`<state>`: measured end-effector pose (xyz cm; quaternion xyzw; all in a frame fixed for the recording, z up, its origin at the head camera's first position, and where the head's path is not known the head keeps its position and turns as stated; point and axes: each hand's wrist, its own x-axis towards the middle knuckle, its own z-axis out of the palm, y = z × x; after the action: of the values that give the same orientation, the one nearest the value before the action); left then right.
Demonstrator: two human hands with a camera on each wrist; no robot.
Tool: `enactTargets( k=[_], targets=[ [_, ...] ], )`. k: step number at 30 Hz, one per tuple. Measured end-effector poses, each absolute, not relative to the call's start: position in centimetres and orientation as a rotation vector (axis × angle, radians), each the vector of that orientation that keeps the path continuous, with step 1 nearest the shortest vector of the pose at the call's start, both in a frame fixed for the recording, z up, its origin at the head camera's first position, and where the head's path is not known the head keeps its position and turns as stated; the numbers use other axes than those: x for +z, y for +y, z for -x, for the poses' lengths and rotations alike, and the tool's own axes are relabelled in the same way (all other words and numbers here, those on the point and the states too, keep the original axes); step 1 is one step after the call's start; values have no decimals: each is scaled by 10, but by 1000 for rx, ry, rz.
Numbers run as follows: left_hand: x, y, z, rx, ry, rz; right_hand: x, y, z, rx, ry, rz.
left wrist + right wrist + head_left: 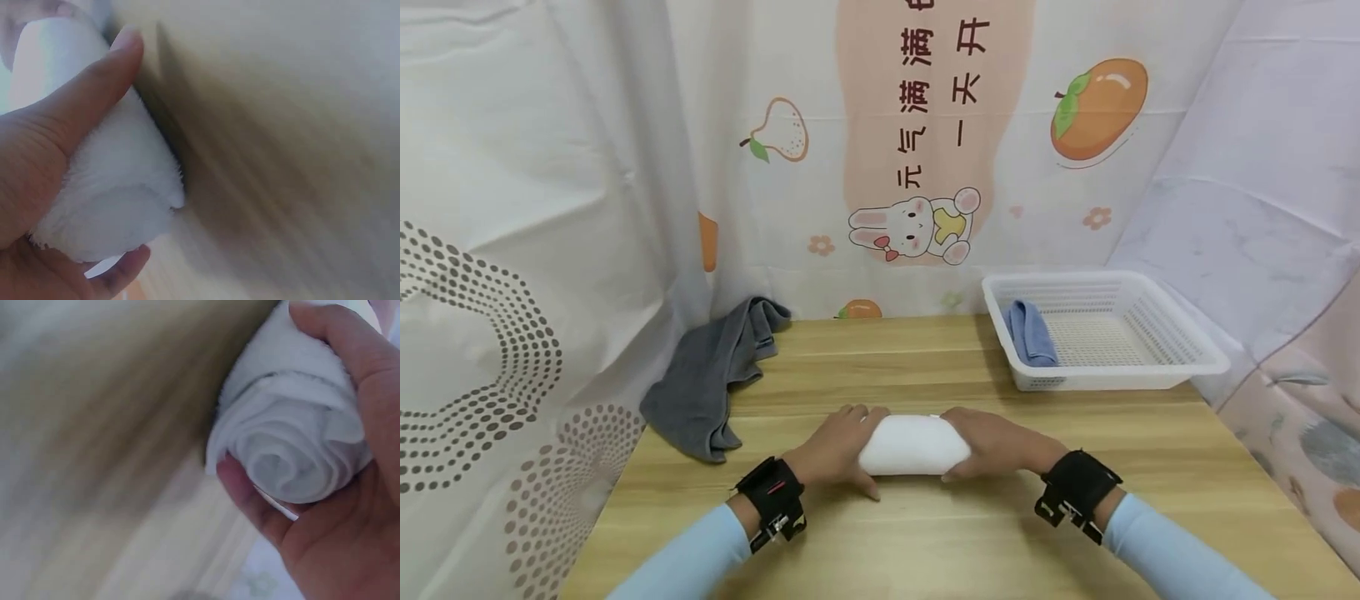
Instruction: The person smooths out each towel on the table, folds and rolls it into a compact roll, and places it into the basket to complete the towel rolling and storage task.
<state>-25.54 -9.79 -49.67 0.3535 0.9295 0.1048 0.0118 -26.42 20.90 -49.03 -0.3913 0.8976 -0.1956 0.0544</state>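
A rolled white towel [914, 445] lies crosswise between the two hands over the wooden table [910, 542]. My left hand [837, 448] grips its left end, thumb on the near side and fingers around the far side. The right end is held by my right hand [997, 443] in the same way. In the right wrist view the towel's end [275, 465] shows spiral layers, with the right thumb and fingers curled round it. Fluffy pile covers the towel [131, 162] in the left wrist view, where the left thumb lies along its side.
A crumpled dark grey towel [700, 383] lies at the table's back left. At the back right stands a white plastic basket [1112, 379] with a folded blue cloth [1032, 335] inside. Printed white curtains [775, 208] hang behind the table and along both sides.
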Motion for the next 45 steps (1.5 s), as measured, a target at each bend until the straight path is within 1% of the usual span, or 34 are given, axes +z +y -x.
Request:
enactTargets(
  k=[4, 7, 10, 14, 23, 26, 31, 34, 40, 43, 45],
  targets=[
    [-494, -93, 259, 368, 2826, -1085, -487, 204, 257, -375, 2867, 1149],
    [-495, -92, 259, 361, 2819, -1079, -492, 193, 247, -202, 2991, 1213],
    [-496, -92, 260, 358, 2840, -1091, -500, 184, 242, -211, 3068, 1249],
    [-495, -95, 262, 386, 2853, -1100, -506, 180, 244, -345, 3125, 1254],
    [-498, -96, 264, 373, 2890, -1083, -504, 183, 253, -417, 3058, 1234],
    [-498, -95, 260, 247, 2953, -1111, -505, 183, 256, -441, 3041, 1230],
    [-498, -90, 251, -93, 3077, -1287, -503, 183, 266, -524, 2963, 1179],
    [-498, -88, 250, -124, 3095, -1304, -501, 182, 270, -537, 2929, 1143],
    [-497, -89, 259, -8, 3022, -1238, -500, 178, 267, -434, 2964, 1071],
    [-497, -90, 265, 59, 2996, -1218, -501, 176, 263, -273, 3075, 1055],
    [-497, -91, 268, 100, 2975, -1214, -503, 174, 259, -130, 3135, 1097]
  ],
)
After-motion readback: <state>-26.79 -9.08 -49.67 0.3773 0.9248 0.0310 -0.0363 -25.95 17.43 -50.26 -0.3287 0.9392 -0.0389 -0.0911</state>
